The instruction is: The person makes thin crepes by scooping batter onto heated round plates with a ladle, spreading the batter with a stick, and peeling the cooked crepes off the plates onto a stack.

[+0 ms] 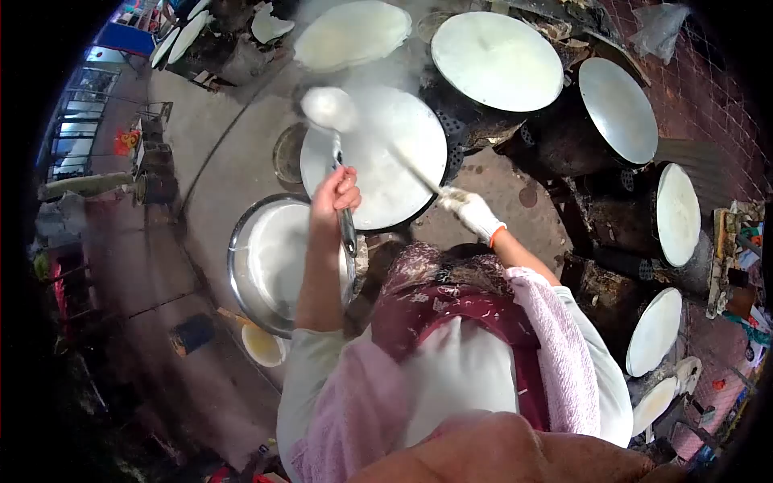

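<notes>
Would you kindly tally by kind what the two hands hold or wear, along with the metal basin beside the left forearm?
Ladle: 1
Stick: 1
Glove: 1
Basin: 1
Total: 4

From here I can't make out the tip of the stick (420, 178), blurred over the griddle (386, 201). Steam (366, 79) veils the griddle's far edge, the left hand (336, 193) hides its near-left edge, and the left forearm (320, 278) covers part of the bowl (234, 262).
</notes>
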The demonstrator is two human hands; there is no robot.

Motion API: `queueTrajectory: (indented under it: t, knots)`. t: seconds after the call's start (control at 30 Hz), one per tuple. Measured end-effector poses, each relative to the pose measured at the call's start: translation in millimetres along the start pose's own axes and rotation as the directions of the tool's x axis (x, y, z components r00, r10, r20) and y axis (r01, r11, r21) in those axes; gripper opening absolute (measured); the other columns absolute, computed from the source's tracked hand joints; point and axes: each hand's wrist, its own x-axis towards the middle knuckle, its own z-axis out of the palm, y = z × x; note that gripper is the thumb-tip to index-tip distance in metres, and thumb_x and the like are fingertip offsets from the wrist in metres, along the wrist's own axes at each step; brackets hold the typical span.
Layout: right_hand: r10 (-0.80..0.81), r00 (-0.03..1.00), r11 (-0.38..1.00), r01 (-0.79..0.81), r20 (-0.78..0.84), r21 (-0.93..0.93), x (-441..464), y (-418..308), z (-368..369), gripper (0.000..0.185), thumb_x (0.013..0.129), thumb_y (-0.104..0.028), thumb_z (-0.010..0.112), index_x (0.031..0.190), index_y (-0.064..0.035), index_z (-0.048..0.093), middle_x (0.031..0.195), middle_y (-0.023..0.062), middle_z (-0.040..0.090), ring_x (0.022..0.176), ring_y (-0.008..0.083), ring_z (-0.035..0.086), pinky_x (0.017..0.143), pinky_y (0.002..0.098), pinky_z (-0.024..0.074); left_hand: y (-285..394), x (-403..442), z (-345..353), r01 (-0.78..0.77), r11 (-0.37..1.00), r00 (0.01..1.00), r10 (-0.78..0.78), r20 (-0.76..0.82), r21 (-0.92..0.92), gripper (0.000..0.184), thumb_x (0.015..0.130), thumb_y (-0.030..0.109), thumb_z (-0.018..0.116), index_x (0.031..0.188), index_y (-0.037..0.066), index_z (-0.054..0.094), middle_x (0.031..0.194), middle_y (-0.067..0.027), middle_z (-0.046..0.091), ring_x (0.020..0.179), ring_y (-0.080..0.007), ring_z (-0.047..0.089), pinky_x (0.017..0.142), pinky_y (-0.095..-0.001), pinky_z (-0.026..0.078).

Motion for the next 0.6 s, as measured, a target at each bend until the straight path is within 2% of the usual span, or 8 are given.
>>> queueTrajectory:
  t: [0.1,0.17,0.2,0.23,0.33,0.4,0.47,0.6]
  knots:
    - [-0.017,0.957,0.972,0.083,0.291,-0.218,-9.0,-17.3,-7.1,0.036,0.083,-0.026,0.072,0.111,-0.0042,0.069,0.081,0.0004,0.068,0.073,0.0096,0.057,0.071,0.026,0.0463,22.2,4.4,67.0,-0.124,0.909,0.988,0.151,-0.036,0.399,0.025,0.101,0.02,0.046,0.097,-0.002,0.055,0.063,0.0034,0.04,0.043,-0.0045,0.032,0.043,-0.0216,0.025]
    - [-0.133,0.986,0.987,0.141,0.103,-0.076,-18.9,-20.9,-28.3,0.036,0.083,-0.027,0.072,0.111,-0.005,0.07,0.088,0.0031,0.069,0.079,0.0119,0.058,0.077,0.0276,0.0472,25.5,20.7,109.5,-0.08,0.852,0.991,0.125,-0.053,0.518,0.024,0.1,0.019,0.046,0.097,-0.003,0.056,0.064,0.0018,0.041,0.044,-0.005,0.033,0.041,-0.0213,0.023]
    - [-0.368,0.928,0.928,0.361,-0.068,-0.095,1.1,14.2,-44.1,0.041,0.083,-0.027,0.073,0.117,-0.0042,0.066,0.101,0.0086,0.07,0.091,0.015,0.063,0.084,0.0285,0.0477,21.0,32.8,133.8,-0.081,0.841,0.992,0.118,-0.035,0.536,0.024,0.1,0.017,0.047,0.098,-0.004,0.058,0.064,0.0007,0.043,0.044,-0.0056,0.033,0.039,-0.0213,0.022]
    - [-0.181,0.983,0.975,0.182,0.016,-0.126,-9.8,7.9,-74.3,0.047,0.082,-0.029,0.073,0.123,-0.0067,0.063,0.118,0.0114,0.067,0.107,0.0206,0.062,0.093,0.0321,0.0461,13.5,44.1,152.7,-0.075,0.833,0.996,0.088,0.002,0.548,0.026,0.101,0.018,0.045,0.098,-0.004,0.059,0.063,0.0026,0.041,0.04,-0.0045,0.031,0.039,-0.0208,0.023]
    - [-0.099,0.967,0.872,0.199,0.236,-0.447,-48.4,-0.1,-172.2,0.052,0.08,-0.041,0.072,0.124,-0.0146,0.063,0.128,0.0067,0.061,0.115,0.0226,0.059,0.098,0.0339,0.044,-24.1,93.3,212.2,0.049,0.932,0.977,-0.119,0.176,0.359,0.031,0.103,0.021,0.039,0.103,-0.004,0.058,0.062,0.0052,0.038,0.035,-0.0021,0.029,0.037,-0.0198,0.023]
    - [-0.251,0.963,0.952,0.227,-0.098,-0.204,-74.2,24.2,-236.7,0.047,0.082,-0.034,0.071,0.122,-0.011,0.064,0.128,0.0064,0.062,0.111,0.0165,0.06,0.097,0.0299,0.0439,-64.0,137.3,248.7,0.135,0.945,0.944,-0.213,0.25,0.298,0.033,0.104,0.021,0.035,0.108,-0.004,0.056,0.062,0.0056,0.038,0.034,-0.001,0.029,0.036,-0.0195,0.023]
    - [-0.198,0.874,0.975,0.221,-0.443,0.0,-96.0,49.5,-313.0,0.039,0.085,-0.02,0.07,0.122,-0.0063,0.064,0.129,0.0051,0.061,0.107,0.0105,0.058,0.096,0.0258,0.0438,-111.8,192.4,285.8,0.232,0.914,0.89,-0.338,0.306,0.334,0.031,0.105,0.025,0.034,0.107,0.002,0.053,0.062,0.0099,0.038,0.034,0.001,0.029,0.035,-0.0193,0.02]
    - [-0.098,0.537,0.912,0.385,-0.838,0.141,-125.9,105.9,-443.0,0.053,0.09,-0.018,0.067,0.136,0.0009,0.048,0.122,0.0094,0.062,0.103,0.0098,0.058,0.087,0.0229,0.0469,-221.2,284.1,395.7,0.241,0.809,0.885,-0.409,0.221,0.536,0.029,0.103,0.028,0.041,0.097,0.004,0.057,0.058,0.0104,0.036,0.036,-0.0006,0.026,0.039,-0.0196,0.021]
